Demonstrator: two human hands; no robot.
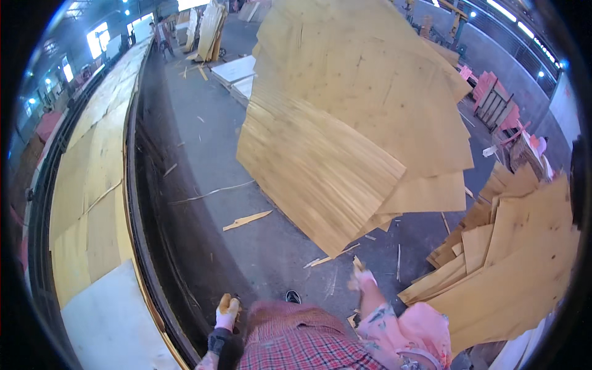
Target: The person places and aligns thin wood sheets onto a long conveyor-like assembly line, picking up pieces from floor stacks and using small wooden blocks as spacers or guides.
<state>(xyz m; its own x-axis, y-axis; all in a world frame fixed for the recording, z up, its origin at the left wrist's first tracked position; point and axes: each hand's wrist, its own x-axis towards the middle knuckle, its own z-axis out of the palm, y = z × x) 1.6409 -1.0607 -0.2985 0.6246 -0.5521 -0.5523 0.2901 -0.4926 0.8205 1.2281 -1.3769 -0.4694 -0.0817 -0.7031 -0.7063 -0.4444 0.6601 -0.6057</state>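
Observation:
My left hand (pixel 227 311), in a pale glove with brownish fingers, hangs low beside the conveyor's edge. Its fingers are curled in, and I see nothing in them. My right hand (pixel 361 277), gloved too, is stretched forward over the floor and smeared by motion, so its fingers cannot be read. Ahead of it lies a large, uneven stack of thin tan wood veneer sheets (pixel 364 92), with a striped sheet (pixel 314 166) askew on top at the near side. To the right of that hand stands another pile of torn veneer pieces (pixel 518 259).
A long conveyor (pixel 92 209) covered with veneer sheets runs along my left. Wood splinters (pixel 246 220) litter the grey floor (pixel 209 166). White boards (pixel 237 73) lie behind the stack. Further back are leaning panels (pixel 209 31); a metal rack (pixel 493 108) is far right.

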